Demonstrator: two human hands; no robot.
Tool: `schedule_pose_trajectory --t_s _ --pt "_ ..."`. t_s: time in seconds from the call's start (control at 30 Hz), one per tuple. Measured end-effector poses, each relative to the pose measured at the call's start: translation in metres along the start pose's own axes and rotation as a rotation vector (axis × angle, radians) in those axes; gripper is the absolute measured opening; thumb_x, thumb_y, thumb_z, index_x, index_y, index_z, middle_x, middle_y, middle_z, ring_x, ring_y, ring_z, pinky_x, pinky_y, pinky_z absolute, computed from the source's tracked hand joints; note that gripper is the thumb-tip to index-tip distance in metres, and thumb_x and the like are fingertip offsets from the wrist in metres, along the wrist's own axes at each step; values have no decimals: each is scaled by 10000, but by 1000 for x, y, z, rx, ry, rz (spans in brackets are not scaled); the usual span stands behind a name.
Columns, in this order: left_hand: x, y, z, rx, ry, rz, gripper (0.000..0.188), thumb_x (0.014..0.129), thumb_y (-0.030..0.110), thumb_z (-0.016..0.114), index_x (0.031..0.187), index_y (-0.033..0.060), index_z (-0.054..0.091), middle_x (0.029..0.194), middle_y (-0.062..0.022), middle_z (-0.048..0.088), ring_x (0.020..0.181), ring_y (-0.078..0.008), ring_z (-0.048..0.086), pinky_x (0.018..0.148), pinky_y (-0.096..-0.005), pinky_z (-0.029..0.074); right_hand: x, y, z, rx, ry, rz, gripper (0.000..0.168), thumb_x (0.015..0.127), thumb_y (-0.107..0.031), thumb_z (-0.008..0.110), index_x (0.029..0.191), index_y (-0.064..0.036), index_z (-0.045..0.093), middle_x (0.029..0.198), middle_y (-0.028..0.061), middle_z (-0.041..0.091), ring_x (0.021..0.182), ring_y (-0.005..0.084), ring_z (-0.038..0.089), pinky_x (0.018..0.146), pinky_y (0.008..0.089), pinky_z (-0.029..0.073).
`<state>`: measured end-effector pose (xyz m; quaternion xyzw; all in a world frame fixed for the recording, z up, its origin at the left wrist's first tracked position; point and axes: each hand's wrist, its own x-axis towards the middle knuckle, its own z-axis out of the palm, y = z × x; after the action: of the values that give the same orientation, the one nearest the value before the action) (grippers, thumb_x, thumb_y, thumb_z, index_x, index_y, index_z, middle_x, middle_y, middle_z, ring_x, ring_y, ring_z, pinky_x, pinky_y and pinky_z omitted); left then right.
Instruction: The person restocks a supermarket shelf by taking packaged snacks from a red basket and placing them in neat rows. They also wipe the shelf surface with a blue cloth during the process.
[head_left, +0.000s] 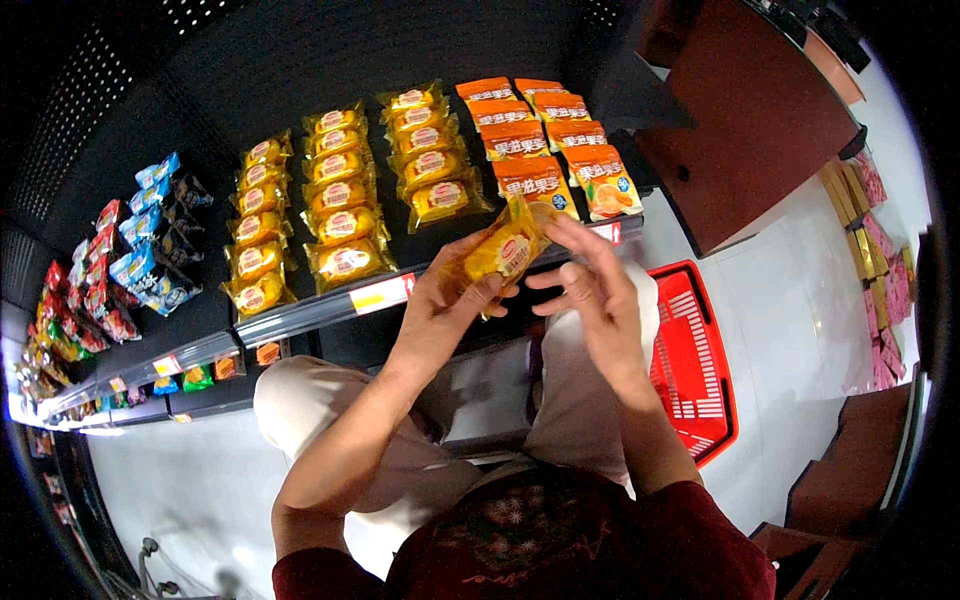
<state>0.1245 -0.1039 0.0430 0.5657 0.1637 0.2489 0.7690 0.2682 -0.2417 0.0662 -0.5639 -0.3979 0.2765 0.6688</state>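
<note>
My left hand (442, 300) grips a yellow-wrapped snack cake (504, 251) above the front edge of a black shelf (300, 311). Close to the right end of that packet is my right hand (600, 292), its fingers spread and apart; whether a fingertip touches the wrapper I cannot tell. Behind the hands, matching packaged cakes stand in three rows: a left row (257, 225), a middle row (339, 195) and a right row (431, 161). Orange snack pouches (600, 180) are lined up to their right, the nearest partly hidden by the held packet.
Blue snack bags (150, 274) and red bags (105, 300) fill the shelf at left. Price tags (381, 292) line its edge. A red shopping basket (694, 360) rests on the floor by my right knee. A brown panel (757, 120) stands beyond, with pink and gold boxes (874, 255) far right.
</note>
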Motion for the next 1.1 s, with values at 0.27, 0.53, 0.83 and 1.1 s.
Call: schedule_pose_trajectory --t_s 0.27,0.53,0.83,1.1 --pt "-20 0 -29 -172 26 -141 380 994 149 561 1316 -48 515 1207 -159 655 1010 -268 696 813 -328 567 23 26 -7 -120 3 158 396 1011 -274 606 1358 -88 567 1132 71 665 754 70 556 540 188 458" --pt "-27 -26 -43 339 117 35 320 977 174 631 1233 -9 571 979 -70 674 766 -100 603 649 -257 483 26 59 3 -209 -96 226 276 957 -164 675 1223 -101 639 880 -16 642 631 33 506 474 186 409" --pt "-12 -1 -44 966 397 181 297 946 194 689 1126 -33 623 763 -100 602 689 -161 540 636 -311 465 47 63 14 -259 18 187 239 928 -144 700 1140 -65 623 817 9 637 598 55 560 463 218 455" --pt "17 -8 -43 1102 590 241 496 935 195 687 1350 22 476 865 -164 682 707 -322 653 654 -407 520 76 70 25 -424 73 94 264 925 -162 699 1131 -18 618 798 93 668 573 164 638 532 305 506"
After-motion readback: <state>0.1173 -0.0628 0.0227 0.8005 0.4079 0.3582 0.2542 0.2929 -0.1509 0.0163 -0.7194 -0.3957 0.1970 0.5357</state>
